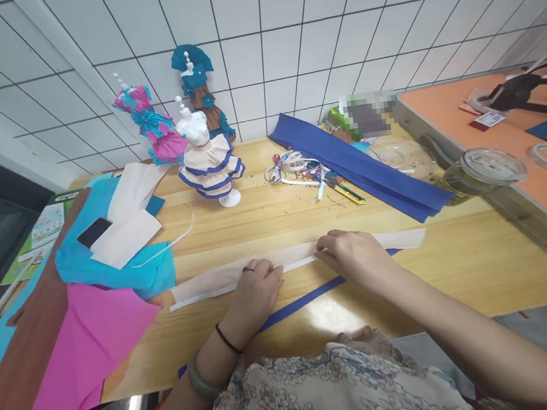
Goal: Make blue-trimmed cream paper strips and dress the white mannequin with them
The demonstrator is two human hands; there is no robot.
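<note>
A long cream crepe paper strip (213, 279) lies across the table in front of me, with a narrow white band along its near edge. My left hand (261, 292) has its fingers curled together on the strip, pressing that near edge. Farther right, my right hand (353, 255) pinches the same edge between thumb and fingers; the fingertips are partly hidden. Between my forearms and the cream strip runs a thin blue paper strip (310, 295), slanting up to the right, partly beneath my left wrist and right hand.
Small dress forms in paper dresses stand at the back, the nearest a cream-and-blue one (210, 163). A folded blue sheet (349, 165), yellow cutter (348, 193) and scraps (299, 167) lie behind my hands. Magenta paper (87, 344) and a phone (94, 233) are left; a tape roll (493, 166) is right.
</note>
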